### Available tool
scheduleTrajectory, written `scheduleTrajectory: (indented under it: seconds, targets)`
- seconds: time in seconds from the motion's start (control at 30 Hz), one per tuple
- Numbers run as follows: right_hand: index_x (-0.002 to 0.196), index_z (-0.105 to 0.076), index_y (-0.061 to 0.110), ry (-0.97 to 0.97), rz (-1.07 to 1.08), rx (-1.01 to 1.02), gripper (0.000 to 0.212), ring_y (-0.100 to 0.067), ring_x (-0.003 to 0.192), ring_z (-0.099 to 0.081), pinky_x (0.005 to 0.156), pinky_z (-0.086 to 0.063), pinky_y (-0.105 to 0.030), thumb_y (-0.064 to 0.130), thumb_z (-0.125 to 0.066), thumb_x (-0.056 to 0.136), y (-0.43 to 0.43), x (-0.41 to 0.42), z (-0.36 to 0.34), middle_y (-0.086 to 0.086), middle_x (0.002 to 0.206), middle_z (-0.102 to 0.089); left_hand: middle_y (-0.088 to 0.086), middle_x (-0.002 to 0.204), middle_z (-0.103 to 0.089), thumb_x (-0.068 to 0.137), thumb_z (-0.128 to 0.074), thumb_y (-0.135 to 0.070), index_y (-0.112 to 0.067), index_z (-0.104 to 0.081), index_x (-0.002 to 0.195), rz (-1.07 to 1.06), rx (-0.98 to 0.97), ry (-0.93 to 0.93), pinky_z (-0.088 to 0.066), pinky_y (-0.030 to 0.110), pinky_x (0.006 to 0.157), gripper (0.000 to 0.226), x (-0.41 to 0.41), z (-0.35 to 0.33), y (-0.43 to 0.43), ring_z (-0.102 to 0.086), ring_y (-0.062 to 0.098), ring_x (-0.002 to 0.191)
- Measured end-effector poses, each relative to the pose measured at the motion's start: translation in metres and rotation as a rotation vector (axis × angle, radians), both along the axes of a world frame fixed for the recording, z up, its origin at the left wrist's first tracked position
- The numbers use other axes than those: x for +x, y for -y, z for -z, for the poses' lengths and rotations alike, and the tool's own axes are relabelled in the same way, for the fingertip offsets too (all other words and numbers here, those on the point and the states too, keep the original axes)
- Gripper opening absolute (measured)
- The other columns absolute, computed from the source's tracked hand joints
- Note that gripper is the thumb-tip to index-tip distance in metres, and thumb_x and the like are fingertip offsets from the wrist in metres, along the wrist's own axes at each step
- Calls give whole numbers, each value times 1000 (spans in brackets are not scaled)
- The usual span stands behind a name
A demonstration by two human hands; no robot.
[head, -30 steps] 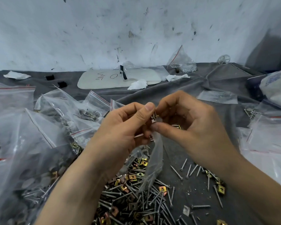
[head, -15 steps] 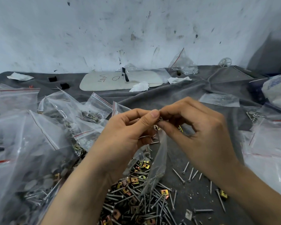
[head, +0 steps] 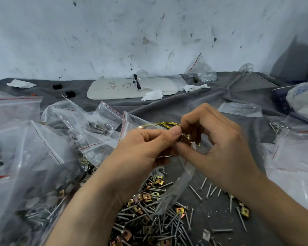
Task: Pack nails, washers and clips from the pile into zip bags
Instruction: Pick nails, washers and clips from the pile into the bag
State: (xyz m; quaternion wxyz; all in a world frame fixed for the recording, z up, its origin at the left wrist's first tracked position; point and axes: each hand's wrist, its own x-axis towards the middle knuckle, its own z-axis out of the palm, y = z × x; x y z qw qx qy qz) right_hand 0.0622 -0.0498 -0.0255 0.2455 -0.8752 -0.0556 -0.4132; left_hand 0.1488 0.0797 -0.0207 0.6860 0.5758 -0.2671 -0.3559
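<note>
two hands meeting in the middle here: left hand (head: 140, 150) and right hand (head: 222, 144) both pinch the top edge of a small clear zip bag (head: 182, 183), thumbs and fingertips pressed close together. the bag hangs limp below them, its lower end down on the pile (head: 149, 221) of nails and brass-coloured clips on the tabletop (head: 203, 107). can't tell what's inside it, if anything. a few loose nails (head: 209, 189) lie just right of the pile.

heaps of filled bags (head: 60, 139) with red seal lines are stacked to the left, holding nails, clips and round washers. another bag (head: 201, 71) by the wall has small silvery bits in it.

versus a second ago: same pinch in much the same spot, but now a gold wire loop (head: 167, 124) shows just behind the fingertips.
</note>
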Motion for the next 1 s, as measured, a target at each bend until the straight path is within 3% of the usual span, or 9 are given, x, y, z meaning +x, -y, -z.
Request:
scheduleTrajectory:
  seconds: [0.13,0.3,0.6,0.73,0.87,1.0]
  targets:
    - [81,-57,10,-4,-3,8,20,-9,66,-48,61,-38,-12,7,-73,71,-1,1,0,11,77,-48,11,84,-72,60,-66,-38,-1,-74,81,-44,-48,-37,-51,30,79,43,-5,4,5,-63,19,82]
    - [78,-56,7,-34,-72,9,18,-7,65,-46,59,-39,-17,4,-72,70,2,6,-7,9,75,-47,7,77,-74,69,-60,-26,-5,-77,69,-50,-157,-156,-57,21,70,27,-12,1,10,-68,12,74]
    - [78,-57,4,-44,-96,-80,19,-4,64,-45,62,-38,-12,-1,-73,69,8,6,-13,4,76,-49,11,79,-74,69,-60,-24,-1,-76,69,-119,-216,-221,-56,22,70,28,-19,1,14,-67,15,75]
    - [88,-52,13,-113,-242,170,28,-14,67,-55,64,-50,-30,15,-75,73,9,3,-13,7,77,-52,14,82,-74,69,-63,-37,-5,-77,77,-118,-149,16,-57,29,73,35,-12,-4,5,-68,17,80]
    - [95,-57,19,-24,-263,267,27,-18,72,-62,68,-53,-31,25,-74,75,5,0,-7,8,82,-58,10,86,-76,66,-64,-45,-10,-78,76,-56,-91,129,-61,30,73,39,-9,-10,-3,-73,17,85]
    - [98,-60,20,38,-276,363,27,-21,79,-63,73,-53,-30,23,-75,75,5,-2,1,6,87,-61,7,89,-77,69,-63,-41,-16,-80,81,5,-95,93,-61,32,73,32,-7,-14,-10,-73,14,85]
